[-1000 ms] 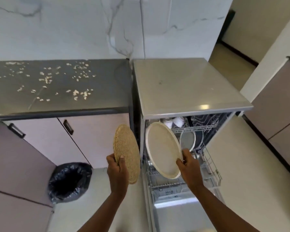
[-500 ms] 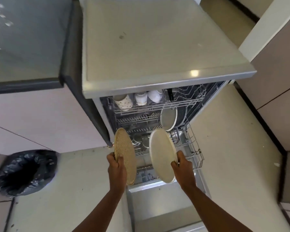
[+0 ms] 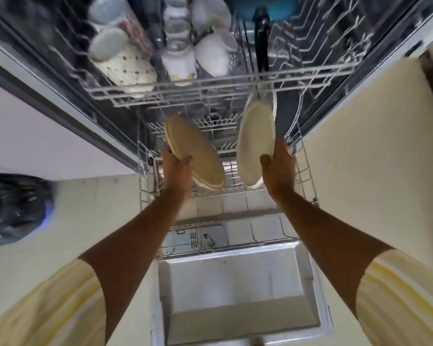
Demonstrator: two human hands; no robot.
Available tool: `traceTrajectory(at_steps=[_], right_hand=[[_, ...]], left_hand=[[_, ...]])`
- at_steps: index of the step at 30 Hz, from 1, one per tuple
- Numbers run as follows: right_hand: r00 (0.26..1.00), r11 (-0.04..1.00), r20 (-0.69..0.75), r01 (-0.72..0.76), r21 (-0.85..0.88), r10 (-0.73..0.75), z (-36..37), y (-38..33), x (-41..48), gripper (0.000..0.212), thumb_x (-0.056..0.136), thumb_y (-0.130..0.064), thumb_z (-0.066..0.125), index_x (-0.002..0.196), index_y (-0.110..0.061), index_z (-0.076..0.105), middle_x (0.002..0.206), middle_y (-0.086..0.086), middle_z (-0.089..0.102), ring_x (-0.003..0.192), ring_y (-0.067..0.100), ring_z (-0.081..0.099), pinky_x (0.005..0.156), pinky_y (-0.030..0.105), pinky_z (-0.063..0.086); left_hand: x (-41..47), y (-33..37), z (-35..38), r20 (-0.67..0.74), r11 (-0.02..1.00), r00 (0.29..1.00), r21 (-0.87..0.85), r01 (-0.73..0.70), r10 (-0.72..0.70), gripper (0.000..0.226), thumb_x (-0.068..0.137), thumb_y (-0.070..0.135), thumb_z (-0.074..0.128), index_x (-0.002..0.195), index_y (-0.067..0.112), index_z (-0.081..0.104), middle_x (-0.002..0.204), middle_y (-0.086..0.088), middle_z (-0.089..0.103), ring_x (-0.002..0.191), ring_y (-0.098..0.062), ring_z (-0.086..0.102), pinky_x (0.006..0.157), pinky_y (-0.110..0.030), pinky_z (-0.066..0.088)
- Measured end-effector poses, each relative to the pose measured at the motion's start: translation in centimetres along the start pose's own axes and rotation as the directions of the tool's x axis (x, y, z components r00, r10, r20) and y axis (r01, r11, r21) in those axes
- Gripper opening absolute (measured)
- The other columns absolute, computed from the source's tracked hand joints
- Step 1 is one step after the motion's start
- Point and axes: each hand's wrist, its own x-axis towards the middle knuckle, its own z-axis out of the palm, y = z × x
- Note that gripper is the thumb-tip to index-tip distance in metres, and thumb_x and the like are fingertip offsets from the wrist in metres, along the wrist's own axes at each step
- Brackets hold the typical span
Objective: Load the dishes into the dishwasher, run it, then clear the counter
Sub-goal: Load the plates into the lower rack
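The left hand (image 3: pixel 176 168) is gripping a speckled tan plate (image 3: pixel 195 152) by its rim, tilted above the lower rack (image 3: pixel 308 171). The right hand (image 3: pixel 280 163) is pinching a cream plate (image 3: pixel 254 136), upright over the same rack.

Lower rack (image 3: pixel 229 171), out over the open door (image 3: pixel 238 290): bare wire rows between the tan plate (image 3: pixel 195 151) and the white plate (image 3: pixel 254 143) leave free passage. Upper rack (image 3: pixel 210 87), packed with mugs (image 3: pixel 125 66), overhangs the rear. A standing plate (image 3: pixel 274 101) fills the right rear slot.

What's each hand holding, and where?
Left hand grips the speckled tan round plate by its left rim; right hand grips the plain cream round plate by its right rim.
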Motion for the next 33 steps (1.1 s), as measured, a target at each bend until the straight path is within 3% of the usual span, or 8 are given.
traceTrajectory(at_steps=[3,8,12,18,23,26,30,33], right_hand=[[0.999,0.999,-0.020,0.048,0.023,-0.048,2.2,1.2,2.5,0.028,0.090,-0.003,0.052,0.116,0.002,0.047,0.104,0.022,0.064,0.085,0.032,0.063,0.070,0.042,0.057],[0.986,0.992,-0.130,0.111,0.067,-0.101,4.1,1.6,5.6,0.024,0.089,0.002,0.051,0.112,0.003,0.048,0.086,0.014,0.062,0.071,0.011,0.047,0.063,0.018,0.048],[0.981,0.990,-0.146,0.136,0.039,-0.129,4.7,1.5,7.2,0.029,0.088,0.002,0.051,0.117,0.003,0.048,0.100,0.020,0.064,0.078,0.013,0.047,0.073,0.032,0.054],[0.996,0.995,0.009,0.089,0.049,-0.090,5.8,1.4,9.7,0.032,0.089,0.002,0.044,0.121,-0.002,0.043,0.104,0.024,0.063,0.092,0.040,0.063,0.076,0.043,0.055],[0.993,0.996,0.112,0.038,0.076,-0.047,6.7,1.2,11.6,0.036,0.088,0.007,0.038,0.121,-0.004,0.040,0.093,0.013,0.054,0.080,0.026,0.051,0.067,0.031,0.039],[0.982,0.989,0.179,-0.089,0.121,0.067,7.1,1.1,12.7,0.037,0.092,0.004,0.029,0.125,-0.009,0.039,0.116,0.016,0.055,0.101,0.030,0.054,0.078,0.032,0.041],[0.963,0.990,0.253,-0.117,0.083,0.093,7.3,1.8,13.0,0.036,0.100,-0.007,0.028,0.135,-0.011,0.032,0.137,0.013,0.046,0.123,0.029,0.046,0.099,0.034,0.036],[0.960,0.999,0.279,-0.034,0.015,0.029,7.4,2.6,12.4,0.036,0.096,-0.004,0.042,0.131,-0.004,0.033,0.129,0.019,0.050,0.117,0.035,0.050,0.094,0.038,0.039]], left_hand=[[2.8,-0.5,2.8,0.029,0.993,0.994,0.057,-0.104,0.103,0.051,0.081,-0.008,0.042,0.130,0.009,0.036,0.104,0.000,0.049,0.099,-0.019,0.049,0.074,-0.028,0.048],[5.3,-0.2,6.4,0.071,0.966,0.970,0.097,-0.238,0.232,0.054,0.081,-0.009,0.036,0.131,0.010,0.040,0.096,0.009,0.052,0.088,-0.002,0.052,0.065,-0.014,0.051],[6.2,0.2,8.3,0.125,0.959,0.961,0.114,-0.261,0.247,0.050,0.084,-0.008,0.038,0.133,0.005,0.040,0.107,-0.003,0.056,0.094,-0.012,0.055,0.088,-0.035,0.052],[7.9,0.1,10.3,0.189,0.914,0.946,0.265,-0.308,0.264,0.055,0.086,-0.004,0.041,0.139,0.009,0.037,0.115,-0.008,0.058,0.089,-0.013,0.053,0.088,-0.042,0.049],[9.1,0.2,12.3,0.220,0.871,0.928,0.333,-0.362,0.301,0.065,0.084,-0.005,0.039,0.144,0.017,0.031,0.131,-0.009,0.054,0.085,-0.007,0.055,0.084,-0.032,0.049],[9.8,-0.3,13.1,0.225,0.847,0.937,0.409,-0.339,0.267,0.069,0.083,-0.004,0.038,0.146,0.021,0.028,0.133,-0.008,0.053,0.095,-0.017,0.058,0.075,-0.024,0.051],[10.3,-1.2,14.0,0.241,0.802,0.933,0.480,-0.355,0.269,0.073,0.082,-0.005,0.035,0.148,0.023,0.020,0.134,-0.010,0.050,0.078,-0.012,0.055,0.049,-0.006,0.042],[10.4,-1.6,14.8,0.261,0.769,0.926,0.519,-0.374,0.274,0.073,0.085,-0.004,0.034,0.149,0.023,0.011,0.143,-0.013,0.041,0.092,-0.027,0.060,0.066,-0.022,0.052]])
